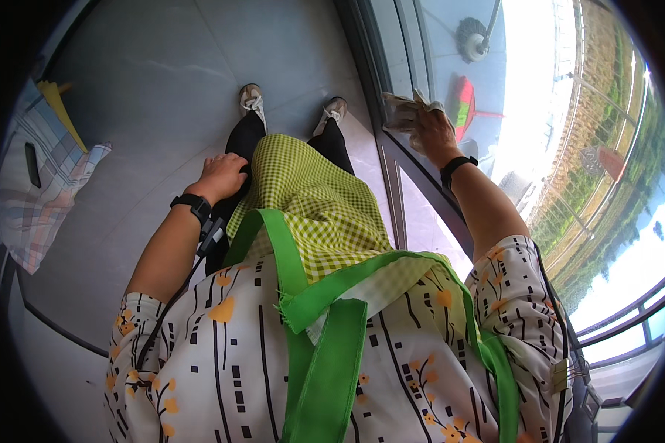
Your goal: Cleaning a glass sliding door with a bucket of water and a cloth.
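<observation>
My right hand [436, 135] is closed around a crumpled whitish cloth [402, 113], which it presses against the glass panel by the dark door frame [390, 145]. The arm reaches out to the right, with a black band at the wrist. Down beside my thigh, my left hand [223, 174] hangs with its fingers loosely bent and a little apart. Nothing shows in it, and its fingertips are close to the black trousers [238, 145]. A green-and-white checked apron [321, 194] with green edging covers my front.
To the left stands a table under a plaid cloth [61, 183], with a black phone-like object [32, 165] and something yellow [64, 113] at its edge. Beyond the glass are a round brush head [472, 41], a red-and-green broom [464, 108] and a railing. Grey floor tiles [160, 66] lie ahead.
</observation>
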Available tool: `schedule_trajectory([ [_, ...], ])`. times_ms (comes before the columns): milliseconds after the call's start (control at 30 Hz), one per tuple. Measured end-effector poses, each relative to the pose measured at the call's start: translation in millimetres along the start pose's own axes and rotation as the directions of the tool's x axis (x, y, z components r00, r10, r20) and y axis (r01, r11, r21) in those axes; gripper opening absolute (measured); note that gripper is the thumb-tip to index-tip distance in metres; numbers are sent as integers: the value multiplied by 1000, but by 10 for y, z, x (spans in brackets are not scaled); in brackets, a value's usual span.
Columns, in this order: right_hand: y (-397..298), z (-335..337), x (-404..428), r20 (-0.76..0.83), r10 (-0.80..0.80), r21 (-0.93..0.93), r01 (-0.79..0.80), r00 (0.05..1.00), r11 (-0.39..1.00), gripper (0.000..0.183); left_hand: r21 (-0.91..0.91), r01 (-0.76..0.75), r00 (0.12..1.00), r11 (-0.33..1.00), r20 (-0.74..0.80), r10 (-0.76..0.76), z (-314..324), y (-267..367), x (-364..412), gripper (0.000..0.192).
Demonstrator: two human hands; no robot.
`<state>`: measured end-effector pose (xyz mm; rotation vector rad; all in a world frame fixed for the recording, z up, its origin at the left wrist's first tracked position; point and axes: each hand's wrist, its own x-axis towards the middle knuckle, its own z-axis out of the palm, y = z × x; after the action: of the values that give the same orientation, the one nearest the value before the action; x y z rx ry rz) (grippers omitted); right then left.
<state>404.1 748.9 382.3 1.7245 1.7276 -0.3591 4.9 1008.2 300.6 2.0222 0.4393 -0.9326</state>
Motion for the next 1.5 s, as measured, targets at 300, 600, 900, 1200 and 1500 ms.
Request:
schedule_trajectory([
  [300,498,-860,1265,-14,-111,-203,106,994,973,28,-118,219,969,969,-94,-230,450,669,-463,33],
  [600,-486,406,-860,420,251,417,-431,872,800,42,-229,220,926,948,-256,-277,619,766,-725,26],
  [900,-93,-569,817,291,-118,-196,180,949,964,42,-231,241,920,943,-256,-298,752,719,-763,23],
  [1200,154,-148,1713,-30,-148,-124,143,989,982,28,-270,225,882,936,-352,-313,729,774,-933,16],
  [1500,-418,876,-33,500,-227,-149,342,836,928,38,-309,165,895,936,-352,-274,311,832,-1067,18],
])
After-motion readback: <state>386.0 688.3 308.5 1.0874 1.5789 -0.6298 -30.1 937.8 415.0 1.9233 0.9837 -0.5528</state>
